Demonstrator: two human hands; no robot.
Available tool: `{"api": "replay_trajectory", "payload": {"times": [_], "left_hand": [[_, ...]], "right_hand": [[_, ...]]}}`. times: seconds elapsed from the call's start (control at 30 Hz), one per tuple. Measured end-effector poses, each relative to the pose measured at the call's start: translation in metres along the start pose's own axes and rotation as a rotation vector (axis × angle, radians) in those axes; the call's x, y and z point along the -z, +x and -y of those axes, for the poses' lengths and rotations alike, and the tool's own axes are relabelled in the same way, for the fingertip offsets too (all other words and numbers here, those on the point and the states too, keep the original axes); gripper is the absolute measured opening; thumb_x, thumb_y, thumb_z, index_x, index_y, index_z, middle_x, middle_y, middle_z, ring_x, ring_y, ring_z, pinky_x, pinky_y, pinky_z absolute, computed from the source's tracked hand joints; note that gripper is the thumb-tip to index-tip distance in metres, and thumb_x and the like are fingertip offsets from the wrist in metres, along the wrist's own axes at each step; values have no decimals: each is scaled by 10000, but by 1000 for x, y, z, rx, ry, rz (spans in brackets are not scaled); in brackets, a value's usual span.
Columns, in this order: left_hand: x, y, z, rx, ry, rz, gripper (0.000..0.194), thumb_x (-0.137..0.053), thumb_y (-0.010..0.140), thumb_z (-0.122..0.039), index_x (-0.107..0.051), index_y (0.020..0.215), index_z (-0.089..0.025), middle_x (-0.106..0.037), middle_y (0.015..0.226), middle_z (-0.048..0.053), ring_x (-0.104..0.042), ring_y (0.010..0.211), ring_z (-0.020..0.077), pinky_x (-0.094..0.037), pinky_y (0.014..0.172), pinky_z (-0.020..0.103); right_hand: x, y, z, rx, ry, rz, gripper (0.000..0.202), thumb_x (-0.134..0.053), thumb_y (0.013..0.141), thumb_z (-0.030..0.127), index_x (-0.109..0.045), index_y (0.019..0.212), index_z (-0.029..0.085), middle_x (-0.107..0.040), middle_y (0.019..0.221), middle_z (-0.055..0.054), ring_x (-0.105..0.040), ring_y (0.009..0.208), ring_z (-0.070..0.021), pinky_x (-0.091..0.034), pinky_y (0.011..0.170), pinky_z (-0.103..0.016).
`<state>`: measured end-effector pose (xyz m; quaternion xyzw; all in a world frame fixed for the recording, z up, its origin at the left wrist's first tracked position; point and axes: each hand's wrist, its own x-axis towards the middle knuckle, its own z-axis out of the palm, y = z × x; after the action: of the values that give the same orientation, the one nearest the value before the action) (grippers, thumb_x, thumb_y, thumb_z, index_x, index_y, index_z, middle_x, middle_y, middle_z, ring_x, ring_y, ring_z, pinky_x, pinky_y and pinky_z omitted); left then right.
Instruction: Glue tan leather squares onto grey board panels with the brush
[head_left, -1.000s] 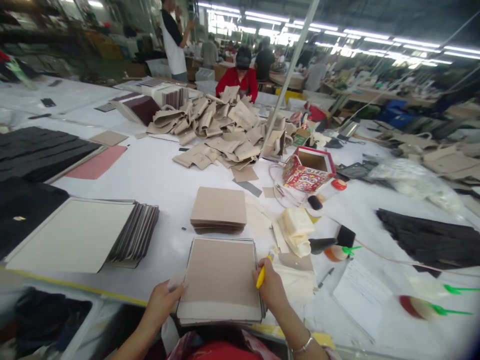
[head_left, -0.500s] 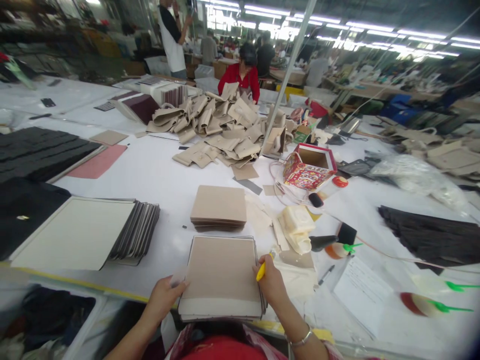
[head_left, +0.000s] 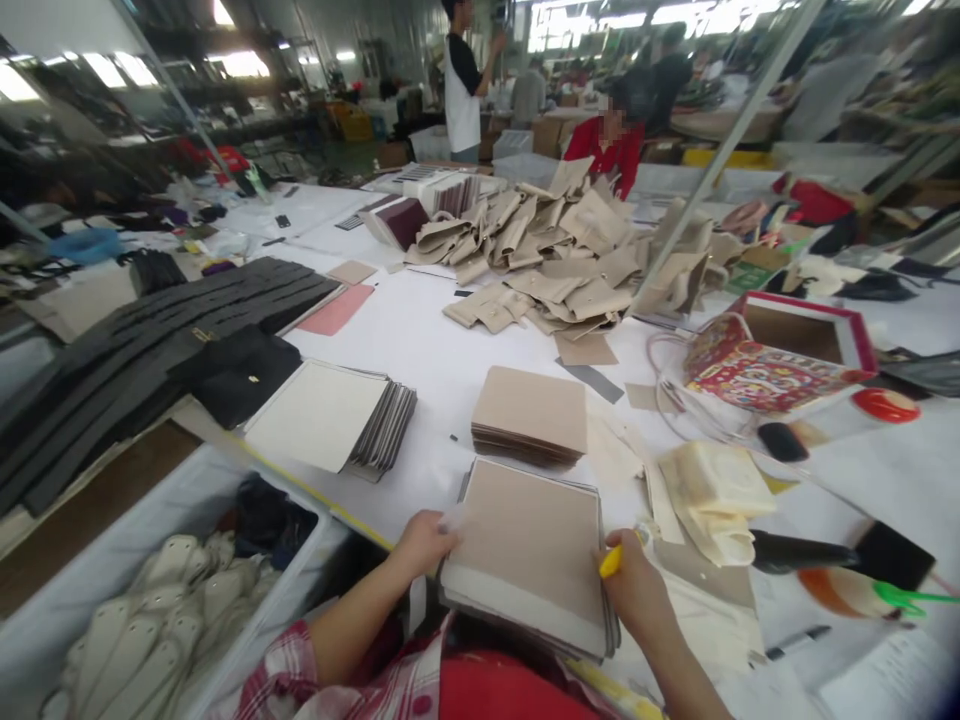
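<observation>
A beige panel (head_left: pixel 529 530) with a pale strip along its near edge lies on top of a stack of dark-edged boards right in front of me. At its left edge is my left hand (head_left: pixel 424 548), thumb on the panel, with a thin pale piece (head_left: pixel 453 518) at the fingers that is too blurred to name. My right hand (head_left: pixel 636 590) is closed around a yellow-handled tool (head_left: pixel 612 562) beside the right edge; its whitish far end is unclear. Just behind stands a neat pile of beige panels (head_left: pixel 529 410).
To the left are a stack of off-white boards (head_left: pixel 319 412), black pieces (head_left: pixel 247 375) and a bin of pale straps (head_left: pixel 157 620). Beige folded pieces (head_left: pixel 540 240) heap up behind. Rightward lie a red patterned box (head_left: pixel 780 365), a crumpled cream bundle (head_left: pixel 712 490) and a pen (head_left: pixel 799 642).
My view has turned left, so the table's things appear farther right and the bin of straps shows. Both hands stay at the stack's sides, the yellow-handled tool still in my right.
</observation>
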<state>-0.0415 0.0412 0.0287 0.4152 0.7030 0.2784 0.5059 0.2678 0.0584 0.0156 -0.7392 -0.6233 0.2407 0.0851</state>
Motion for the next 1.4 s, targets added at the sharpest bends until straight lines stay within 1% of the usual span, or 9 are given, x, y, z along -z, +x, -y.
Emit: {"api": "replay_trajectory", "payload": {"times": [0.33,0.43,0.53,0.63,0.73,0.87,1.0,1.17,1.4], "left_hand": [[4,12,3,-8,186,137,302,-519,814,-386,-585,938,-119,-590,934,38,-565,841,203,-466,733,330],[9,20,-8,-93,604,167,309,-607,700,-440,-606,720,-132,-609,708,42,-580,730,203,-427,676,280],[12,17,-21,-293,956,35,261,-581,705,-417,-596,766,-163,-613,799,54,-578,775,196,-416,693,259],[1,13,-31,-557,975,-103,201,-456,800,-266,-573,948,-195,-587,992,62,-564,866,174,-425,748,248],[-25,20,-32,-753,978,-64,407,-449,774,-172,-471,1179,-210,-453,1272,67,-533,986,182,-437,799,255],[-53,40,-22,-734,1110,68,592,-497,764,-255,-306,1321,-200,-217,1429,82,-572,921,220,-476,728,314],[-53,43,-12,-685,1146,88,623,-494,777,-295,-256,1345,-198,-160,1443,88,-583,906,228,-480,716,329],[-44,22,3,-806,1120,205,636,-499,763,-277,-256,1347,-203,-152,1447,55,-561,957,221,-469,779,331],[-46,15,10,-720,1145,257,671,-512,749,-288,-238,1360,-236,-173,1443,37,-584,902,230,-483,738,345]], "right_hand": [[5,-2,11,3,-138,65,194,-420,808,307,-410,960,188,-516,584,2,-502,523,-154,-270,492,-229],[13,-6,14,-6,-196,64,185,-447,800,270,-416,958,178,-531,623,-4,-515,549,-148,-261,492,-229],[18,-10,17,30,-270,-91,206,-487,792,283,-432,958,174,-550,720,-36,-541,646,-170,-317,528,-245],[7,-8,26,251,-227,-339,203,-441,826,275,-454,996,165,-561,797,-80,-546,748,-206,-404,630,-305],[-20,2,39,581,-108,-458,190,-380,853,229,-461,1016,171,-567,1004,-125,-527,920,-238,-432,772,-401],[-52,15,45,732,-64,-441,165,-388,849,189,-481,983,166,-522,1172,-125,-469,1070,-253,-400,876,-467],[-30,13,41,644,90,-365,255,-473,821,328,-506,1009,159,-589,1049,-132,-539,973,-255,-442,828,-447],[27,8,77,260,671,-114,405,-305,873,445,-451,1154,193,-586,652,8,-531,470,-115,-468,482,-254],[-12,43,147,-20,947,192,241,-533,724,425,-553,763,188,-573,550,30,-514,391,-97,-456,416,-219]]}}
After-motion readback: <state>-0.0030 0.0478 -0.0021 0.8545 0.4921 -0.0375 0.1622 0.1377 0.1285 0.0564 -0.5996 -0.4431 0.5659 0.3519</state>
